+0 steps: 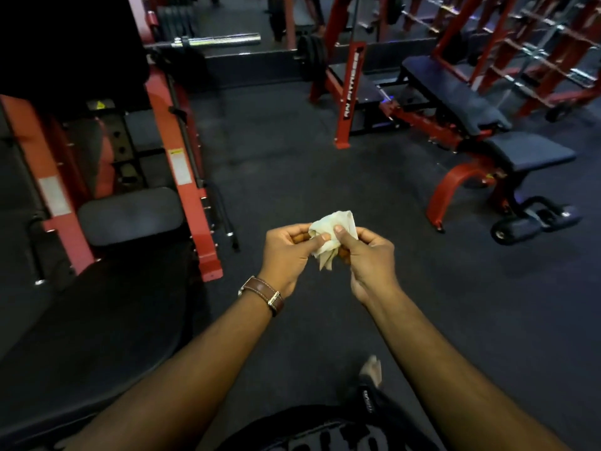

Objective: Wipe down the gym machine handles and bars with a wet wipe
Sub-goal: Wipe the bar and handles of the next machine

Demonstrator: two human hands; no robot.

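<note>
A crumpled white wet wipe [336,222] is held in front of me over the dark floor. My left hand [287,252], with a brown leather watch strap at the wrist, pinches its left side between thumb and fingers. My right hand [366,255] pinches its right side, thumb on top. To my left stands a red-framed gym machine [182,157] with a black seat pad [130,216] and a thin black bar [187,138] running down its post. A chrome barbell sleeve [221,40] sticks out behind it.
A red and black adjustable bench [481,125] with foot rollers [533,222] stands at the right. A red rack upright [351,92] and weight plates [312,56] are at the back centre. Dark rubber floor [292,164] lies between. My foot [372,369] shows below.
</note>
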